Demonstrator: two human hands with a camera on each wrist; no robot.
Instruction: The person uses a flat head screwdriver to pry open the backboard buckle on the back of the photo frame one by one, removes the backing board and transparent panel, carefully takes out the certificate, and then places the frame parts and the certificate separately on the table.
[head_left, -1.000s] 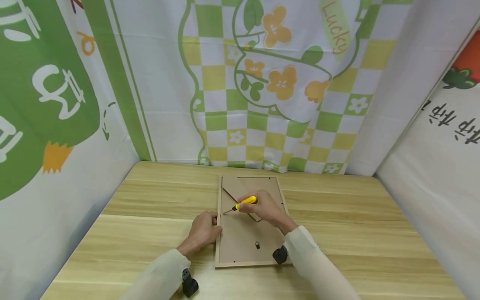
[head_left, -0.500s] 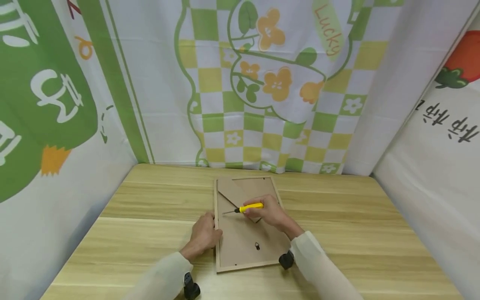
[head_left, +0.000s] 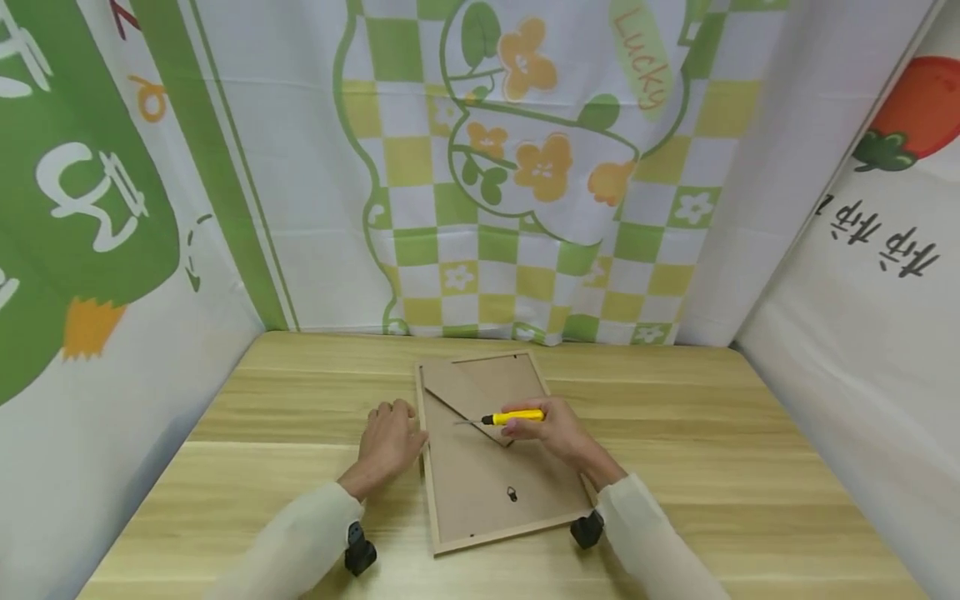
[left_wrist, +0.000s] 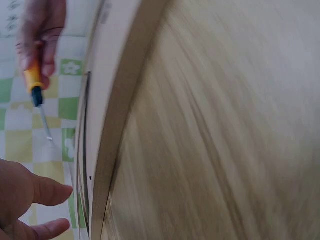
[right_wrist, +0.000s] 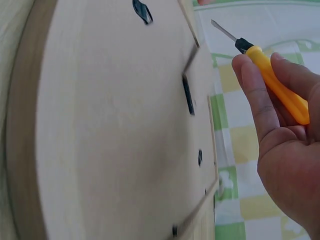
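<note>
A picture frame (head_left: 480, 483) lies back side up on the table, its pale wood border around a brown backboard with a folded stand leg (head_left: 465, 417) set slantwise and a small metal hanging ring (head_left: 512, 494). Above the backboard, my right hand (head_left: 562, 431) pinches the yellow handle of a flat-bladed screwdriver (head_left: 521, 416) between thumb and fingers; its blade points left, apart from the board. My left hand (head_left: 390, 442) is at the frame's left edge. In the left wrist view, its thumb and a finger (left_wrist: 52, 191) are spread, holding nothing.
The wooden table (head_left: 300, 400) extends on both sides of the frame. A patterned curtain (head_left: 480, 208) hangs behind it, with printed cloth walls left and right. Small dark retaining tabs (head_left: 472, 536) sit along the frame's inner border.
The screwdriver has lifted off the frame's left inner edge and moved right, its blade swinging toward level. My left hand has loosened from the frame's edge, and the frame has turned slightly anticlockwise.
</note>
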